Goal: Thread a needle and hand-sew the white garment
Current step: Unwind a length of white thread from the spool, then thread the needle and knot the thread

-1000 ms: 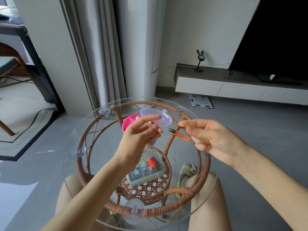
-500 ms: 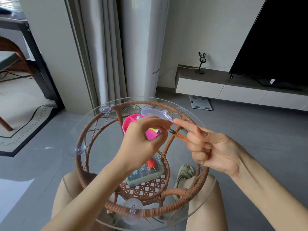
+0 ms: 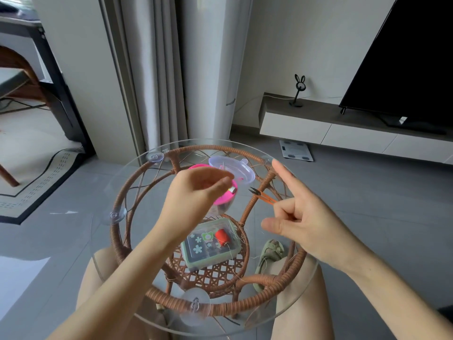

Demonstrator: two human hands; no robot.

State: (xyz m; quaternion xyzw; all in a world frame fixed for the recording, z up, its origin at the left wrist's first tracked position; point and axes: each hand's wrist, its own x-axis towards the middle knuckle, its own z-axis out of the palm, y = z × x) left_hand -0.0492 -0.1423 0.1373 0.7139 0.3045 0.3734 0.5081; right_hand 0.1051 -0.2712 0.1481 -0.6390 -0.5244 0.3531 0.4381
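Surface: round clear glass top on a woven rattan frame, fixed with clear suction cups at the ring. Person seated, bare knees under the near edge.

On the surface: pink round case with its clear lid tilted open at the far side. Orange thread snips lie just right of the case, blades pointing at it.

Lower rattan shelf, seen through the glass: green box with flower stickers. Red thread spool rests on its lid. A pale strand trails over the box's right side.

Left hand: raised over the pink case, motion-blurred, thumb and fingertips drawn narrowly together. Cannot tell what they pinch, if anything; the needle is too small to make out.

Right hand: raised to the right, well apart from the left. Index finger straight and pointing up and away, thumb out to the left, other fingers curled in. Cannot tell whether thread is held.

Room: grey tiled floor, an olive shoe under the surface. Pale curtains behind. Dark TV on a low white cabinet, with a rabbit-eared stand at its left end. Bathroom scale on the floor before the cabinet. Bordered rug and wooden chair at left.
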